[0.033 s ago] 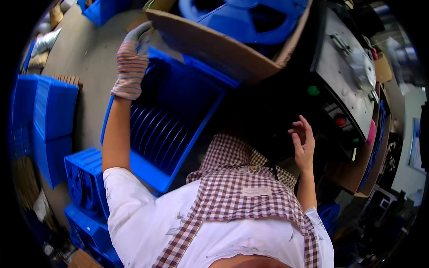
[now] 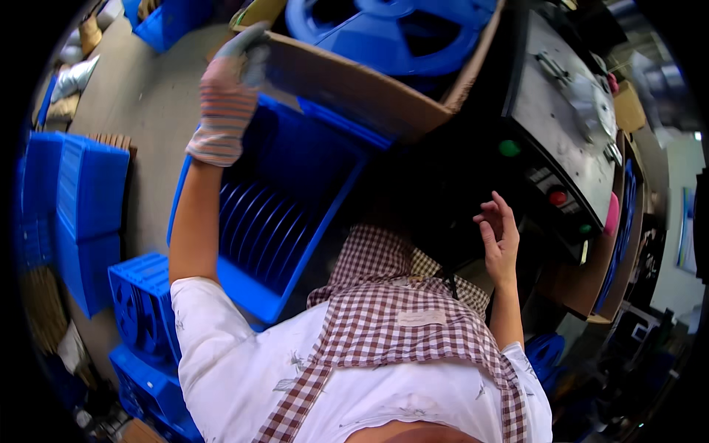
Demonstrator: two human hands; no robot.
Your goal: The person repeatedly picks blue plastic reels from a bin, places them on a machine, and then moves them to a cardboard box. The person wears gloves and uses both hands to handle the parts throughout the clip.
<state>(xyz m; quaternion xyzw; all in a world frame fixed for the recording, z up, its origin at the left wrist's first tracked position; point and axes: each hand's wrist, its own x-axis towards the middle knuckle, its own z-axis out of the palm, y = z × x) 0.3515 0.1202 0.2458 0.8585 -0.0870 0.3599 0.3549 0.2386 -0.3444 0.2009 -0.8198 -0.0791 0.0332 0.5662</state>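
My left hand point(image 2: 225, 103) wears a striped knit glove with grey fingertips. It is stretched out at the left end of the cardboard box point(image 2: 354, 85), its fingers pointing at the wall and somewhat blurred; whether they touch is unclear. Inside the box lies a large blue spoked plastic reel point(image 2: 391, 33). Below the glove stands a blue plastic crate point(image 2: 269, 299), with a row of thin dark blue discs point(image 2: 266, 229) on edge inside. My bare right hand point(image 2: 500, 229) hovers in front of a dark machine, fingers loosely bent and apart, with nothing in it.
The machine point(image 2: 569, 96) on the right has a metal top, green buttons and a red one. Blue crates point(image 2: 88, 199) are stacked at the left, and more point(image 2: 144, 310) stand beside my left elbow. Another cardboard box point(image 2: 576, 288) stands at the right.
My left hand has shifted slightly right, further along the cardboard box's wall. The view has turned a little, so the box and machine sit further left. My right hand has hardly moved.
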